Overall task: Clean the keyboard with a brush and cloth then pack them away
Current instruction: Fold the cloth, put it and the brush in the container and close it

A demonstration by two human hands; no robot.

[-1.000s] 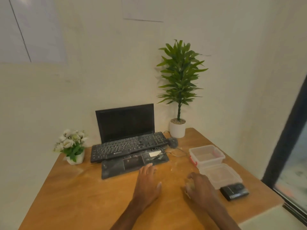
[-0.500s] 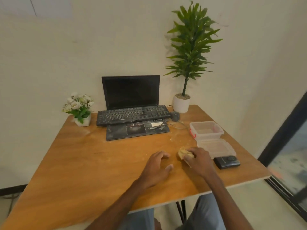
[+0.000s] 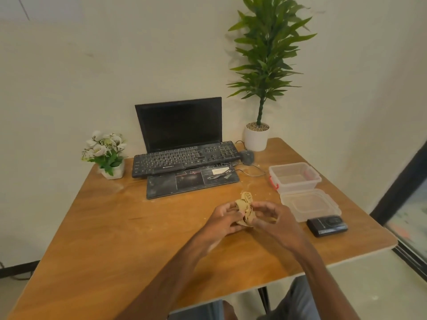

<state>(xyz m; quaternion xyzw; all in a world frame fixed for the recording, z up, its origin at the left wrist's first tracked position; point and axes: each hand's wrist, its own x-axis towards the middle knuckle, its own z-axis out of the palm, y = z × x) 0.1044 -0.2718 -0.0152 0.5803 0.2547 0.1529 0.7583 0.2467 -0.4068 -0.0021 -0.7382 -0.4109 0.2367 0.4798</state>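
Over the near right part of the wooden bench [image 3: 115,239], a crumpled tan cloth [image 3: 245,210] sits bunched between both hands. The left hand [image 3: 225,221] curls its fingers round one side and the right hand [image 3: 275,221] grips the other, with a twist of fabric poking up above the fingers. Whether the bundle touches the wood I cannot tell. Just to the right lie a clear plastic lid [image 3: 309,204] and, nearer the edge, a small black device [image 3: 327,226]. Behind the lid stands an open clear box [image 3: 294,179] with red clips. Farther back, the dusty black keyboard [image 3: 184,161] lies across the base of a laptop [image 3: 182,125] with a dark screen, and a mouse [image 3: 247,156] sits at the keyboard's right end. A tall potted plant [image 3: 265,65] stands in the back right corner, and a small pot of white flowers [image 3: 106,153] is at the back left.
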